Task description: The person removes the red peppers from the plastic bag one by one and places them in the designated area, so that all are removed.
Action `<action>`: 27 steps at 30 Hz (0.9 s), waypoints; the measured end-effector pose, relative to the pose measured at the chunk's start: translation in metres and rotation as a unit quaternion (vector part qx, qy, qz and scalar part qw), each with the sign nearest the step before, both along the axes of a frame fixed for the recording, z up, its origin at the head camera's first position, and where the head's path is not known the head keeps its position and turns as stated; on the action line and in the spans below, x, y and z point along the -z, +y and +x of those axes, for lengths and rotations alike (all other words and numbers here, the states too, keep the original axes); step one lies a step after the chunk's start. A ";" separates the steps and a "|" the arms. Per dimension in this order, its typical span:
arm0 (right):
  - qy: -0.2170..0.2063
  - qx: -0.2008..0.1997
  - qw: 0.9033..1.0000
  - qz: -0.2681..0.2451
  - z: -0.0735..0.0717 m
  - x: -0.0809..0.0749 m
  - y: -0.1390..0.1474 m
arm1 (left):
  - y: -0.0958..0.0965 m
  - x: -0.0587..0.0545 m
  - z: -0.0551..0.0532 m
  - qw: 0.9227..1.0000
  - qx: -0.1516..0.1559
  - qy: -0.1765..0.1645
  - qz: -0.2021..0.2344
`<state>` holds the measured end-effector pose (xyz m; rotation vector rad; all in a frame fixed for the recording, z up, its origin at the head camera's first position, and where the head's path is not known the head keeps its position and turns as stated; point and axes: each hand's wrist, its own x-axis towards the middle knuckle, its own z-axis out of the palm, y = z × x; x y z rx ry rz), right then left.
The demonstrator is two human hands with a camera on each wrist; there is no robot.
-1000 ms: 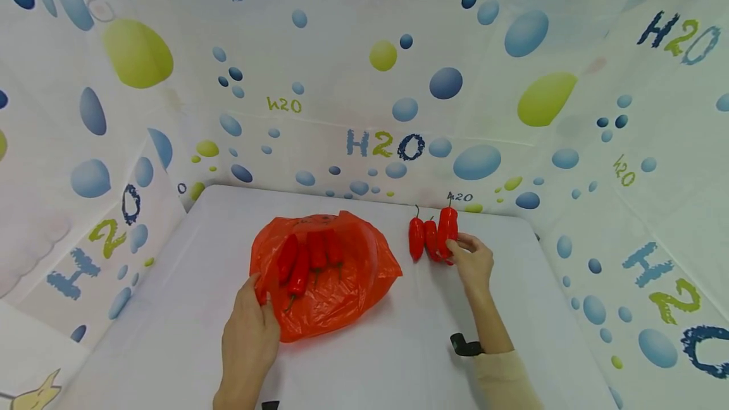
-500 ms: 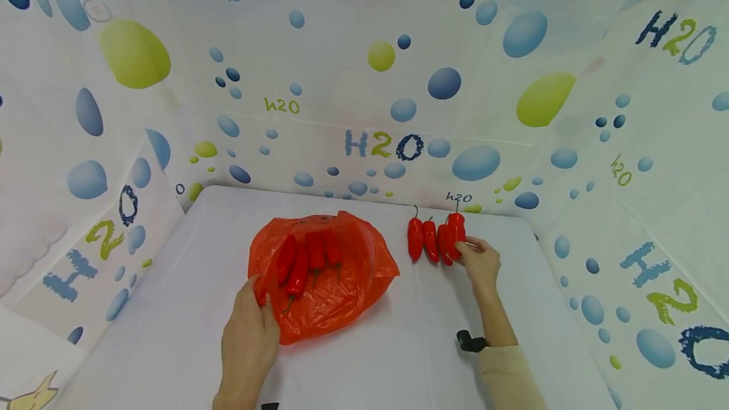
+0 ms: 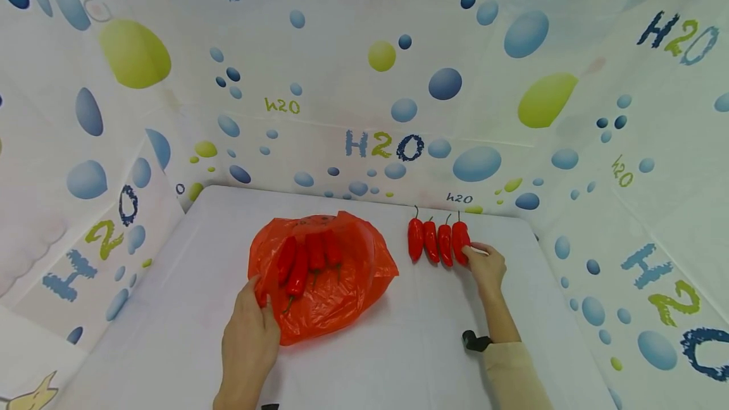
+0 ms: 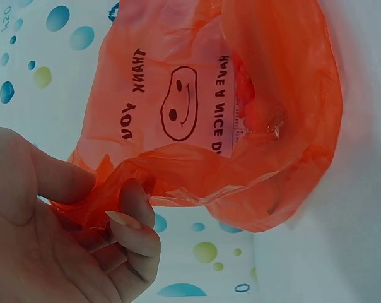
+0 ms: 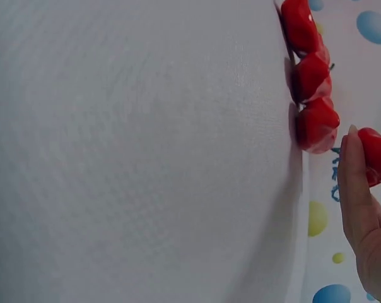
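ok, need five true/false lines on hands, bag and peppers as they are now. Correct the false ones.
1. The left hand grips the edge of the red bag. True.
2. The right hand is inside the bag. False: it holds the rightmost pepper in the head view.
3. The bag is tied shut. False: its mouth is open and bagged peppers show inside.
4. A smiling face is printed on the bag. True.
5. All the peppers outside the bag are green. False: their bodies are red.
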<state>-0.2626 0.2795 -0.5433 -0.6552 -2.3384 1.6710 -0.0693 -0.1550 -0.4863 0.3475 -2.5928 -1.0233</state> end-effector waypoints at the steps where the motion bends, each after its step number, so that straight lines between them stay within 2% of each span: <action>1: -0.003 0.001 1.000 0.004 0.000 0.001 0.001 | 0.000 0.000 0.000 1.000 0.000 0.000 0.000; 8: -0.020 -0.004 1.000 0.015 -0.003 0.006 0.005 | 0.000 0.000 0.000 1.000 -0.001 -0.005 0.003; 16: -0.053 -0.010 0.997 0.053 -0.007 0.012 0.009 | 0.000 0.000 -0.001 1.000 0.000 -0.007 -0.001; 23: -0.059 -0.053 0.997 0.007 -0.005 0.013 0.011 | 0.000 0.001 -0.001 1.000 -0.001 -0.008 0.000; 27: -0.068 -0.067 0.995 0.006 -0.004 0.013 0.012 | 0.000 0.000 -0.002 1.000 0.000 -0.016 0.002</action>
